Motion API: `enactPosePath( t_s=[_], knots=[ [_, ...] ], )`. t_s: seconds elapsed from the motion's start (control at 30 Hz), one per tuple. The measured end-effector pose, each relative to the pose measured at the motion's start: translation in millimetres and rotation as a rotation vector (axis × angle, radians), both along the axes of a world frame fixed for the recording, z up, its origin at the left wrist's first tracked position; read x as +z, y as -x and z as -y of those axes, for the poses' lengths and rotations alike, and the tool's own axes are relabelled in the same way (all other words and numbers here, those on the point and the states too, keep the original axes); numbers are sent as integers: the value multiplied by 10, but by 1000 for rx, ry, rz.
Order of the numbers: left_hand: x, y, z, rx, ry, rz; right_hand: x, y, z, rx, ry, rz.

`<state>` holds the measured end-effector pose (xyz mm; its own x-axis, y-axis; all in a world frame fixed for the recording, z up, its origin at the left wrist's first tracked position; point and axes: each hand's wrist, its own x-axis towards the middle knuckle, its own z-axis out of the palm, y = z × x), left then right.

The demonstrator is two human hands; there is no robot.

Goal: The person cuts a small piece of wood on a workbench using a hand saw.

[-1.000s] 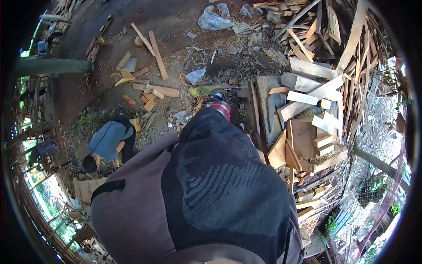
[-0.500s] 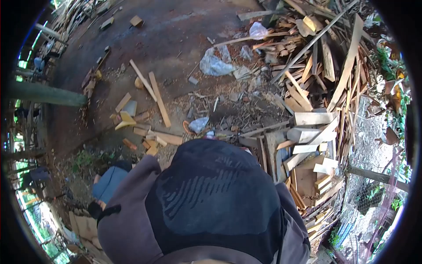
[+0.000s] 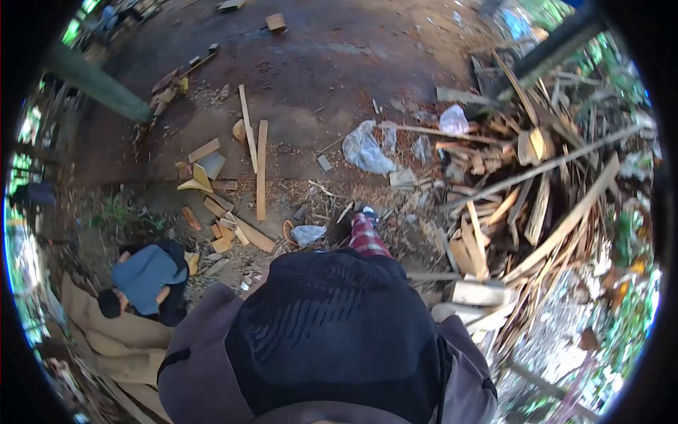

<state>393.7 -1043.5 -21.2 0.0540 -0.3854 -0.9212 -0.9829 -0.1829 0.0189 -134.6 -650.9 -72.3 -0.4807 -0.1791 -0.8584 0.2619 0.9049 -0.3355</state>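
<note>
Neither of my hands shows. My dark shirt front (image 3: 339, 318) fills the lower middle, with the grey-purple left sleeve (image 3: 201, 346) and right sleeve (image 3: 466, 353) running down beside it. What my hands hold or touch is hidden. Beyond the shirt, one leg in red checked cloth (image 3: 369, 238) reaches forward onto the littered ground. Close to that foot lies a crumpled clear plastic bag (image 3: 308, 234). Pale wood offcuts (image 3: 253, 235) lie ahead on my left, and the near end of a block stack (image 3: 482, 293) is by my right sleeve.
A large heap of scrap wood (image 3: 537, 212) spreads along the right. Two long strips, one a flat slat (image 3: 262, 169), lie on the dirt ahead. At the left, a person in a blue-grey shirt (image 3: 147, 279) bends low near brown sheets (image 3: 116, 339). Posts (image 3: 102, 86) stand farther off.
My view has turned, and the wood heap sits farther right and lower. My checked leg has come into sight in front. More of the person at the left shows.
</note>
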Motion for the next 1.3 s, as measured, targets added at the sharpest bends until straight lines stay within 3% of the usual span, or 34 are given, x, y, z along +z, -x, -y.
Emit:
enactPosePath(
  t_s=[0.27,0.37,0.47,0.5,0.53,0.6,0.63,0.8,0.93,1.0,1.07,1.13,1.2,1.3],
  knots=[
    [-45,1367,-185,208,7,-80,-256,1421,1399,405,59,78],
    [-47,1807,-211,243,5,-119,-344,1753,1884,14,99,181],
    [1,2085,-194,303,5,-133,-339,2090,2259,260,55,42],
    [-16,2172,-126,320,12,-140,-140,2169,2522,557,-58,1],
    [-22,2240,-40,339,21,-145,-240,2197,2646,415,-152,18],
    [-55,2306,243,379,46,-152,-585,2306,2960,1277,-156,-234],
    [-48,2310,429,399,58,-151,-706,2296,3139,1421,-154,-273],
    [-16,2036,1378,476,100,-101,-1340,2285,4249,1274,-121,-51],
    [112,1713,2151,499,102,-70,-1446,2035,5428,1465,139,-157],
    [252,1530,2561,515,117,-58,-1178,1877,6137,1582,293,-226],
    [421,1343,2931,543,142,-44,-559,1588,6858,1216,46,-303],
    [532,1202,3249,571,161,-31,-45,1520,7478,1238,153,-254],
    [663,1150,3561,599,182,-25,458,1445,7950,1098,260,-317],
    [699,1325,3976,633,200,-39,494,1687,8400,876,317,-323]
  ],
)
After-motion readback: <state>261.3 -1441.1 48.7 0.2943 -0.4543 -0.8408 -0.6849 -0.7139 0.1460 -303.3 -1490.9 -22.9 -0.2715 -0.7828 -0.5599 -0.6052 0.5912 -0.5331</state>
